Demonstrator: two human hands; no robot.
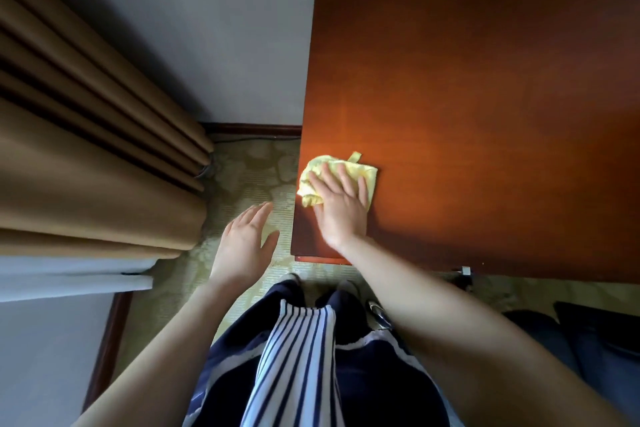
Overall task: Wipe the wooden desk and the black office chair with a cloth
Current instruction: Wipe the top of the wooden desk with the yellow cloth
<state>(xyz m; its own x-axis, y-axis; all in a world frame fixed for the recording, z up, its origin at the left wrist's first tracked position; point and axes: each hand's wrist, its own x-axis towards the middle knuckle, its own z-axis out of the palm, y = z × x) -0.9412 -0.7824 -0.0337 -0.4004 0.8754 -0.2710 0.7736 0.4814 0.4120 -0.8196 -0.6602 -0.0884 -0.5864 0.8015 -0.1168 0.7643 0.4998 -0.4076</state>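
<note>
A reddish-brown wooden desk (pixel 485 97) fills the upper right. A crumpled yellow cloth (pixel 356 168) lies near the desk's left front corner. My right hand (pixel 341 208) presses flat on the cloth, fingers spread over it. My left hand (pixel 244 246) hovers open over the floor just left of the desk, palm down, holding nothing. The black office chair (pixel 595 333) shows only as a dark padded part at the lower right edge.
Brown curtains (pixel 86 149) hang at the left, with a white sheer layer below them. A grey wall (pixel 225 28) stands behind the desk. Patterned green carpet (pixel 249 170) covers the floor between curtain and desk. A cable runs along the skirting board.
</note>
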